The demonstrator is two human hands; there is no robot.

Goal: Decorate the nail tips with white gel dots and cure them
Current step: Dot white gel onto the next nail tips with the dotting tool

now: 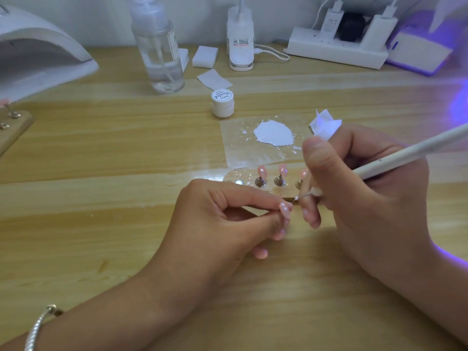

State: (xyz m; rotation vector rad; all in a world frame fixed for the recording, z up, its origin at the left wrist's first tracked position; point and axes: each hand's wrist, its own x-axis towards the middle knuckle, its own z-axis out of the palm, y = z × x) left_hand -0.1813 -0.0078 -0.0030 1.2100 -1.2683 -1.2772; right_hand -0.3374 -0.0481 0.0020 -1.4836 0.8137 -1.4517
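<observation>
My left hand [222,219] pinches a pink nail tip [361,208] that carries a few white dots. My right hand [359,188] grips a white dotting pen [410,153], and a folded white wipe [325,124] is tucked between its fingers. The pen's fine point touches the upper edge of the held tip. Behind the hands a wooden stand [278,188] holds three pink nail tips [282,169] on metal pegs. A puddle of white gel [274,133] lies on a clear film [243,153]. The white gel jar [222,102] stands closed beyond it.
A white curing lamp [38,51] stands at far left, with a second wooden stand [12,127] below it. At the back are a clear pump bottle [159,46], white pads [205,55], a small white device [240,39], a power strip [336,46] and a purple-lit lamp [425,51].
</observation>
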